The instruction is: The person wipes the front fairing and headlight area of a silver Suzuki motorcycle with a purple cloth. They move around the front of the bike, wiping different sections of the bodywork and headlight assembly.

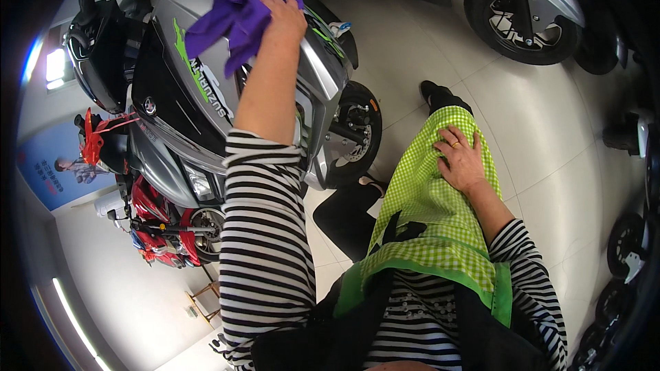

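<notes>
My left hand (284,22) is closed on a bunched purple cloth (232,24), with the arm stretched far forward. The cloth lies against the upper body of a grey and black scooter (180,122) with green trim, and part of it hangs loose to the left. The fingertips are partly hidden in its folds. My right hand (462,161) lies flat on the green checked apron (419,196) over my thigh, its fingers spread and a ring on one of them. It holds nothing.
The scooter's wheel (354,134) stands close to my feet. Another scooter's wheel (522,24) is at the far right, above pale floor tiles (543,130). A red motorcycle (165,223) stands at the left, and several more wheels line the right rim.
</notes>
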Demonstrator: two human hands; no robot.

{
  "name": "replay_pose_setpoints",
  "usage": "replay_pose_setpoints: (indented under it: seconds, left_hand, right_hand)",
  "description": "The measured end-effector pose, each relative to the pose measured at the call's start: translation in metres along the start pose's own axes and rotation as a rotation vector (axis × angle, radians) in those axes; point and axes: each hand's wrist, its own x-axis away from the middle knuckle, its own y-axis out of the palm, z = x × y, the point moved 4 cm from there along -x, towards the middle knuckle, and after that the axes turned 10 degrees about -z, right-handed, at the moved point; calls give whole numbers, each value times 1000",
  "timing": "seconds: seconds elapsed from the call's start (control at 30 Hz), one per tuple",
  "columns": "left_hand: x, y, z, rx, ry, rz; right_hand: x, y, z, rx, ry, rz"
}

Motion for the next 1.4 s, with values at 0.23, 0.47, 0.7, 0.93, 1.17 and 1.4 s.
replay_pose_setpoints:
  seconds: [0.23, 0.47, 0.7, 0.93, 1.17, 1.4]
  left_hand:
    - [64, 8, 72, 295, 14, 245]
    - [140, 17, 126, 388, 379, 117]
    - [28, 16, 84, 260, 610, -86]
    - [-66, 17, 27, 467, 231, -153]
    - [-100, 29, 50, 114, 233, -148]
    - [-124, 68, 126, 85, 387, -312]
  right_hand:
    - [0, 2, 2, 21, 0, -12]
    - [2, 5, 4, 28, -30, -5]
    - [0, 1, 2, -8, -63, -12]
    - [-6, -1, 3, -39, -21, -36]
    - [-12, -6, 2, -67, 17, -10]
    - [-17, -10, 2, -85, 37, -6]
